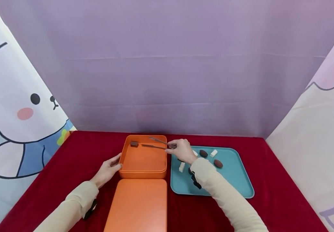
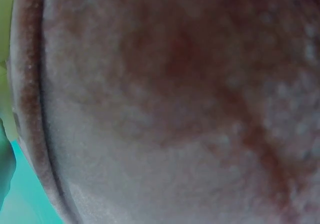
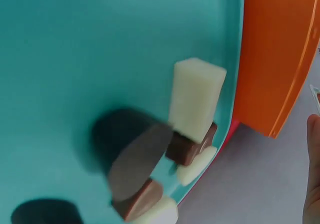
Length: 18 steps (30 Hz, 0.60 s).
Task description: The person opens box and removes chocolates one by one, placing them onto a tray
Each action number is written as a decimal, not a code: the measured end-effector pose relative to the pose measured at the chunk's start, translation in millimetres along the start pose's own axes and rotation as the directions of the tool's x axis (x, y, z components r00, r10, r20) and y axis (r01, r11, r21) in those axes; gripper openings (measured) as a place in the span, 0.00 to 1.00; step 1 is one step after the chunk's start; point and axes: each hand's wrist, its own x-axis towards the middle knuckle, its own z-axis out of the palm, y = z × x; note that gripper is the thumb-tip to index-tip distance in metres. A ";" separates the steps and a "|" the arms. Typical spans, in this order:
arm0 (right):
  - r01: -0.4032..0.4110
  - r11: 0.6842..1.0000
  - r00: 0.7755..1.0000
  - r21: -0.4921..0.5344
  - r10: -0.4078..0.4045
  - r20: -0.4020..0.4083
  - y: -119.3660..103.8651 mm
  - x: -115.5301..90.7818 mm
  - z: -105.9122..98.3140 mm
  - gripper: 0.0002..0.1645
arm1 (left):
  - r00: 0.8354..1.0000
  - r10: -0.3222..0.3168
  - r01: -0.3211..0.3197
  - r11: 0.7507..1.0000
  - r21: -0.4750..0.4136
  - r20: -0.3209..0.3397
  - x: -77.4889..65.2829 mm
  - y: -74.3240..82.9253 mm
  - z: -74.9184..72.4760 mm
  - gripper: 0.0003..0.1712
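My right hand (image 1: 182, 150) holds a pair of slim dark tongs (image 1: 158, 147) by the closed end, their two arms spread over the orange box (image 1: 143, 174). Nothing sits between the tong tips. One dark brown chocolate block (image 1: 134, 144) lies in the box's far left corner, just beyond the tips. At the box's left wall, the fingers and thumb of my left hand (image 1: 107, 170) rest against the side. White and brown chocolates lie on a teal tray (image 1: 228, 174), among them a white block (image 3: 197, 98) and a dark rounded piece (image 3: 132, 149). Sleeve and blur fill the left wrist view.
An orange lid (image 1: 139, 206) lies in front of the box. The teal tray stands close to the box's right side, all on a red cloth (image 1: 277, 193). Behind rises a purple curtain (image 1: 167, 80), with printed cloth on both sides.
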 end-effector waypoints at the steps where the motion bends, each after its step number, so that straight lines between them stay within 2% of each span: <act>1: -0.004 1.000 1.000 0.001 0.004 0.003 -0.8 0.9 2.1 0.23 | 1.000 0.001 -0.001 1.000 0.000 0.004 0.7 0.1 0.3 0.34; 6: 0.003 1.000 1.000 0.000 -0.003 0.030 -8.1 4.4 10.7 0.23 | 1.000 -0.005 0.005 1.000 -0.002 0.001 2.3 -1.0 1.0 0.34; 10: 0.014 1.000 1.000 -0.016 -0.013 0.021 -12.0 7.4 18.2 0.22 | 1.000 -0.003 0.003 1.000 0.005 0.000 2.4 -0.8 1.4 0.34; 18: 0.032 0.999 0.999 -0.030 -0.032 0.003 -7.7 14.4 33.6 0.21 | 1.000 0.000 0.000 1.000 0.007 -0.006 1.1 -4.2 2.1 0.34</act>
